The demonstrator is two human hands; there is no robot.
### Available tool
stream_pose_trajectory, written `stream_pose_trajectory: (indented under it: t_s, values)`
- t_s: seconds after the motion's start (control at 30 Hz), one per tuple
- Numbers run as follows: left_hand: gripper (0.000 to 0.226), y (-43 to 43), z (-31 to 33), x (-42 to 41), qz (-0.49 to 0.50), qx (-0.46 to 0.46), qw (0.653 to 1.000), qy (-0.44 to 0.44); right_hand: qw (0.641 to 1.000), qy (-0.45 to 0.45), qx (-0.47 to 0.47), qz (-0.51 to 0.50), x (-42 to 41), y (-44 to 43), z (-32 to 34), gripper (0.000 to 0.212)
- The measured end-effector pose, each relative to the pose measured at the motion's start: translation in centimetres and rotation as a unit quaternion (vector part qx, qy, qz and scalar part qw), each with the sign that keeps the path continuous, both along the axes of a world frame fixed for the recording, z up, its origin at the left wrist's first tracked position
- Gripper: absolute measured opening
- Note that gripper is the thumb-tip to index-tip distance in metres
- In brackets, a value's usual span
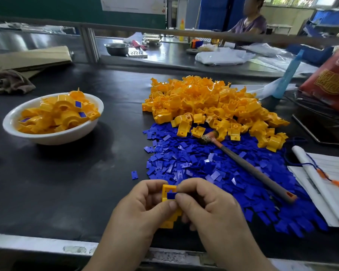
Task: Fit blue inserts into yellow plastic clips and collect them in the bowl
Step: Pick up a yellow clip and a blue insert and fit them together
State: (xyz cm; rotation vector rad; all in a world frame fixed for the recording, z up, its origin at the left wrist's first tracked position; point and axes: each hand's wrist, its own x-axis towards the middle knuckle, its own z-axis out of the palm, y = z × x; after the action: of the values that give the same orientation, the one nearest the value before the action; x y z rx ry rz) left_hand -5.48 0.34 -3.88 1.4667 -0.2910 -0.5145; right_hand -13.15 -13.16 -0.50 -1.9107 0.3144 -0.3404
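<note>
"Fingers [153, 185] of the left hand [137, 208] curl round a yellow clip [167, 189], thumb pressed on its near side," the first recorder enters. "Head view only. The right hand [207, 206] pinches a blue insert [171, 195] between thumb and forefinger, clamped on it."

"Position of the insert relative to the clip?" asks the second.

"It touches the clip's open rectangular face, lying across the frame. Whether it is seated, she cannot tell; the fingertips cover its right end. Both hands are above the near edge of the black table [76, 173]."

"Appearance of the parts?"

"The clip is glossy orange-yellow and boxy, with a hollow window at the top; its lower part shows below the left thumb. The insert is a thin, flat, deep blue rectangle."

"Stock?"

"A pile of yellow clips [209, 106] lies at the far right of the table. A heap of blue inserts [194, 165] spreads just in front of it, the two touching along their shared edge. One lone insert [134, 175] lies apart, left of the heap. A hammer [249, 165] with a grey handle lies slantwise on the heap, its head among the nearest clips."

"Bowl?"

"The white bowl [53, 138] stands at far left, well apart from the hands. The finished clips [61, 114] heaped in it rise above the rim; several show a blue rectangle set in one face."

"Other items?"

"White papers [331, 173] lie at the right edge, touching the blue heap."
</note>
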Motion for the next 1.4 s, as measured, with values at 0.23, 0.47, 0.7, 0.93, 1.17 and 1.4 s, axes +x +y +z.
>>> stream_pose_trajectory:
  t_s: [0.23, 0.47, 0.7, 0.93, 1.17, 1.4]
  values:
    - [0.021, 0.0, 0.6, -0.8, 0.015, -0.013, 0.999, -0.034, 0.997, -0.022, -0.070, -0.022, -0.2, 0.0, -0.3, 0.015]
    - [0.022, 0.2, 0.5, -1.2, 0.025, -0.027, 0.999, -0.011, 0.988, 0.041, 0.141, 0.056, 0.3, -0.1, -0.8, 0.017]
    - [0.037, 0.7, 0.3, -1.2, 0.017, -0.034, 0.999, 0.018, 0.978, 0.044, 0.198, 0.056, 0.4, 0.0, -1.5, 0.023]
    - [0.045, 0.7, -0.3, -1.1, 0.011, -0.052, 0.997, 0.059, 0.987, 0.047, 0.146, 0.047, -0.3, 0.2, -0.8, 0.018]
    - [0.045, 1.3, -0.8, -1.3, 0.016, -0.025, 0.998, 0.050, 0.994, 0.029, 0.096, 0.053, -1.0, 0.7, 0.1, 0.020]
    - [0.020, 1.7, 0.5, -1.2, 0.034, 0.072, 0.997, -0.001, 0.993, 0.065, -0.068, 0.065, -1.0, -0.3, 0.4, 0.019]
